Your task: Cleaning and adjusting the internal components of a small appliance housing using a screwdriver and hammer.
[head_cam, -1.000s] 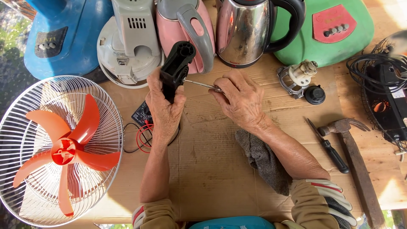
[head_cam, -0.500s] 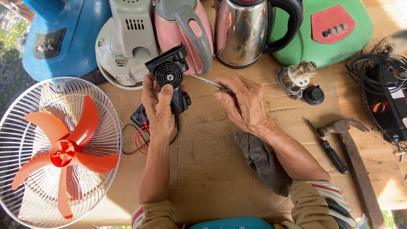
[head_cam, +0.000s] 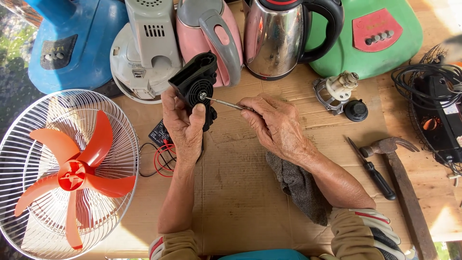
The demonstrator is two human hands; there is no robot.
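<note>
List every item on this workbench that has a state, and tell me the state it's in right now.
black fan housing: held up in left hand
screwdriver: in right hand, tip at housing centre
steel kettle: upright, lid shut
pink kettle: upright
orange fan: lying flat, caged
hammer: lying unused
grey rag: crumpled under right forearm

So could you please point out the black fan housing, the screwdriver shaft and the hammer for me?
black fan housing point(head_cam: 195, 79), head view, on its round grille.
screwdriver shaft point(head_cam: 224, 102), head view, mid-shaft between both hands.
hammer point(head_cam: 404, 188), head view, on the wooden handle.
</note>
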